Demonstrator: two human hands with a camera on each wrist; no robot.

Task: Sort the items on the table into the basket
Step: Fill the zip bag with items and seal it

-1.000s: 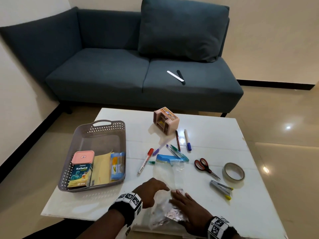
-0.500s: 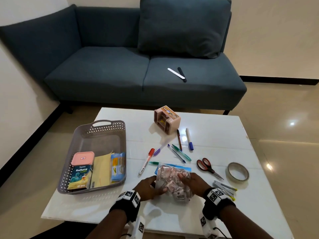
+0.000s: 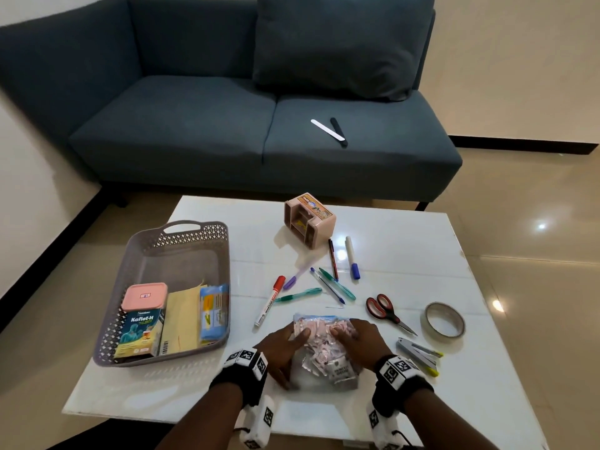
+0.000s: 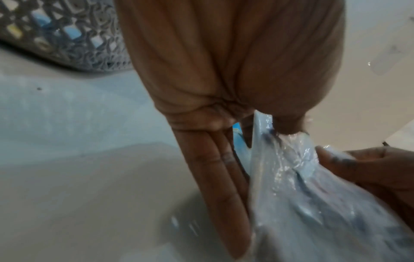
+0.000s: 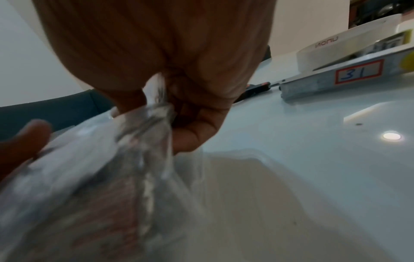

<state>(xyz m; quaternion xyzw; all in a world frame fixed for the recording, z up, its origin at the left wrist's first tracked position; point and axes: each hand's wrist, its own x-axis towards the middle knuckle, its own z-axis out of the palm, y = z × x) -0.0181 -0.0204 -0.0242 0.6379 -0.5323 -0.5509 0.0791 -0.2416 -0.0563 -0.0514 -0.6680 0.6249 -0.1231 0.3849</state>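
A clear plastic bag of small sachets (image 3: 328, 352) lies bunched on the white table (image 3: 406, 254) near its front edge. My left hand (image 3: 292, 349) holds the bag's left side, thumb on top. In the left wrist view its fingers (image 4: 215, 177) run straight along the bag (image 4: 313, 203). My right hand (image 3: 349, 336) pinches the bag's right top; in the right wrist view the plastic (image 5: 100, 177) is squeezed between thumb and curled fingers (image 5: 197, 127). The grey basket (image 3: 181, 228) stands to the left and holds a pink-lidded box, a Koflet-H carton, yellow papers and a blue packet.
Several pens and a red marker (image 3: 269, 302) lie just beyond the bag. Scissors (image 3: 386, 311), a tape roll (image 3: 443, 319) and a stapler (image 3: 418, 354) sit to the right. A pink pen holder (image 3: 308, 220) lies on its side farther back. A blue sofa (image 3: 227, 125) stands behind the table.
A second ago the bag lay spread flat at the front edge under my hands. Both hands gathered it into a bunch a little farther in, and now hold it there.
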